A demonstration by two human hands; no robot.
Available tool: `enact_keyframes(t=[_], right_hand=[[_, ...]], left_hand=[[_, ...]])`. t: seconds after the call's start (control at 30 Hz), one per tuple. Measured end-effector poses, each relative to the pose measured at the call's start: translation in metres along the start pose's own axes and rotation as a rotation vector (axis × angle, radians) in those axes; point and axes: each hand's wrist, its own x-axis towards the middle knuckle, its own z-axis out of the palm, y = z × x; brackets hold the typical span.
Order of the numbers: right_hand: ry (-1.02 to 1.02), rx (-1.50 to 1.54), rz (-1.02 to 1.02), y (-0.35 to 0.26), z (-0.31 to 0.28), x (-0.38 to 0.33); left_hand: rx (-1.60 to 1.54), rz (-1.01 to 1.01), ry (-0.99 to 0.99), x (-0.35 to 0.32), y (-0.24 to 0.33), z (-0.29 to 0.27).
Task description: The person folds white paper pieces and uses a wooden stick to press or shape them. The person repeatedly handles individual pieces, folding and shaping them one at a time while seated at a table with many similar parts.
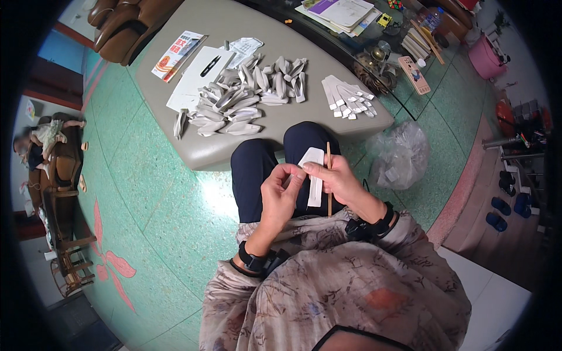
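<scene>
Above my lap, a flat white folded strip (315,193) stands upright between my hands. The fingertips of my left hand (279,192) pinch its left edge near the upper part. My right hand (341,182) grips the same strip, thumb on its face, and also holds a thin wooden stick (329,202) upright beside it. Beyond my knees, a pile of grey-white folded pieces (231,105) with pointed, hollow shapes covers part of a grey padded bench (316,52). To its right lies a fan of flat white strips (346,98) with bright white ends.
A black pen-like tool (209,66) rests on white paper near a booklet (177,57). Right of the bench, a clear plastic bag (404,157) sits on the green floor. A dark glass table (293,23) holds papers. Another person (48,140) sits far left.
</scene>
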Motion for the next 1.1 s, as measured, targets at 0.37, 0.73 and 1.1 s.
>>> enact_keyframes(t=[0.37, 0.73, 1.1], right_hand=[[0.183, 0.230, -0.142, -0.001, 0.013, 0.007], [-0.015, 0.002, -0.043, -0.005, -0.002, 0.009], [0.117, 0.214, -0.237, 0.006, 0.012, 0.007]], left_hand=[[0.006, 0.099, 0.092, -0.002, 0.000, 0.012], [0.047, 0.100, 0.056, 0.002, 0.000, 0.007], [0.073, 0.133, 0.058, 0.000, 0.011, 0.014]])
